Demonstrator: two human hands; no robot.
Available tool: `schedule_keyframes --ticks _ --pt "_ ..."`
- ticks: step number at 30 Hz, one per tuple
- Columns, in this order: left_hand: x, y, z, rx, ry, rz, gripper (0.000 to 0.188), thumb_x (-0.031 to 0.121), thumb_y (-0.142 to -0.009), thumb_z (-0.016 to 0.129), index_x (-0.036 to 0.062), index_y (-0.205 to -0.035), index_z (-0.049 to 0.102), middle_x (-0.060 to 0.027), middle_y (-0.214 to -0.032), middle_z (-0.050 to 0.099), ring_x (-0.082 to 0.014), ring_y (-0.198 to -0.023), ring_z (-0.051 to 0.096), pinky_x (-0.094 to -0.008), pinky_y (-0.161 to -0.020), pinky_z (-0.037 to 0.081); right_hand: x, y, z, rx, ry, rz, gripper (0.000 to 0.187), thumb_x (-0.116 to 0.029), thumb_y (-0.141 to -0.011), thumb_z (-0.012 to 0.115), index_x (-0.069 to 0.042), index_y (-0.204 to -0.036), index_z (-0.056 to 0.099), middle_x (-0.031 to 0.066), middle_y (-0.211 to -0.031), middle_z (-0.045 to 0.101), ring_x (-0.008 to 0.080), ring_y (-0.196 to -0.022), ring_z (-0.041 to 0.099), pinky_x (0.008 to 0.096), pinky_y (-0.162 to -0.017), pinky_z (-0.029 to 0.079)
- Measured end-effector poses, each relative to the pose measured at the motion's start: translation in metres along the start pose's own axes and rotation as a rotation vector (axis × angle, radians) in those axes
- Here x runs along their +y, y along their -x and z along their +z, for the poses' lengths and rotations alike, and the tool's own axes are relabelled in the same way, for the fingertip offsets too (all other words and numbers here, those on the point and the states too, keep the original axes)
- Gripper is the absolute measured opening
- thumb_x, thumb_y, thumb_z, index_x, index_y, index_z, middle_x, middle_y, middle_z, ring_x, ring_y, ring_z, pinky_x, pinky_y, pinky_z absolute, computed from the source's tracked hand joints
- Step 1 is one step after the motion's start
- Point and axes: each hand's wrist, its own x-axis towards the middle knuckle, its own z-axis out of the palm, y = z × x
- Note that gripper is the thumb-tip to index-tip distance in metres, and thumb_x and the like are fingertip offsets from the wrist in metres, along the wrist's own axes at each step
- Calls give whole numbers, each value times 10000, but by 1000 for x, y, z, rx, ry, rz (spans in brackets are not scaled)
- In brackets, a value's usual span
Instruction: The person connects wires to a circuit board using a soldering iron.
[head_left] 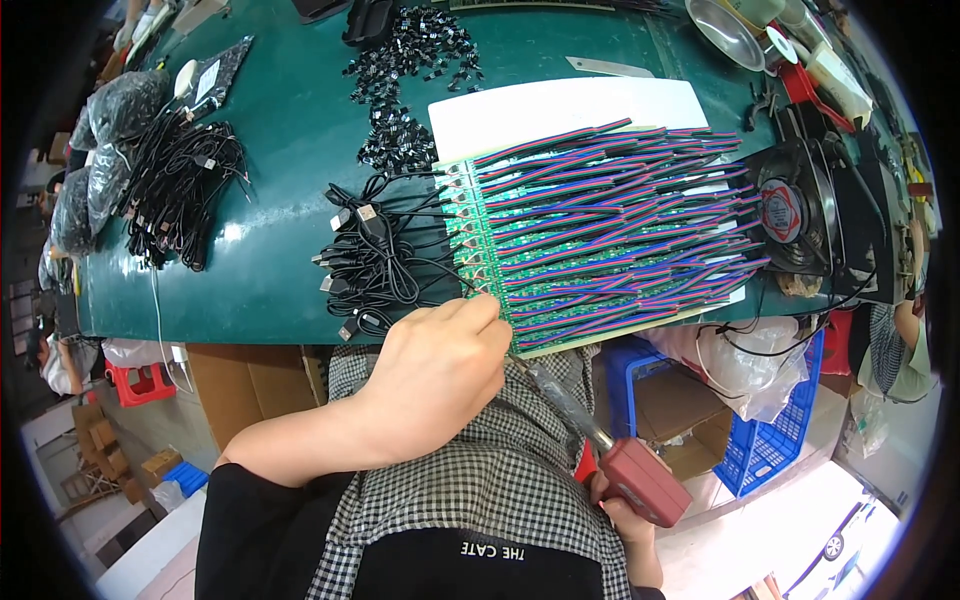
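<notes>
My left hand [440, 375] is closed in a pinch at the near left corner of a green circuit board panel [485, 235], where a black USB cable runs into its fingers; the fingertips are partly hidden. In my right hand [628, 520] is a soldering gun [645, 480] with a boxy red handle. Its barrel slants up and left, with the tip close to the panel's near corner, below my left fingers. Rows of striped flat wires [620, 225] extend rightward from the panel. Black USB cables [375, 250] lie bunched at its left edge, several joined to it.
A white board [570, 105] lies under the panel. Small black parts [410, 75] are heaped behind it. More black cables [180, 185] and plastic bags [125, 105] lie at the left. A fan [795, 210] stands at the right. Below the table edge is a blue crate [765, 450].
</notes>
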Motion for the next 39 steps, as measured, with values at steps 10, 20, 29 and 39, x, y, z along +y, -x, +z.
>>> schedule_keyframes --ticks 10,20,29,39 --pt "2 2 1 -5 42 -16 126 11 -675 623 20 -724 507 -91 -744 481 -265 -707 556 -374 -612 460 -8 -5 2 -65 59 -9 681 -283 -607 800 121 -1107 577 118 -772 663 190 -650 651 263 -596 493" --pt "8 -8 -2 -19 33 27 119 2 -689 614 9 -733 504 -109 -757 482 -287 -718 552 -382 -621 460 -34 -4 4 115 -384 191 574 -295 -647 813 129 -963 588 108 -683 616 152 -566 573 246 -545 451" --pt "9 -4 0 -23 65 -41 111 -9 -678 610 18 -698 504 -130 -763 493 -322 -698 547 -424 -607 454 -33 -7 -19 587 -333 -360 649 -442 -788 694 40 -1151 455 130 -804 613 153 -589 565 257 -558 458" --pt "8 3 -3 26 32 -41 110 -16 -670 616 13 -694 513 -133 -758 506 -323 -685 548 -423 -599 454 -37 -106 -87 1019 79 -385 417 4 -856 565 20 -1261 465 125 -1061 636 75 -582 544 218 -521 465"
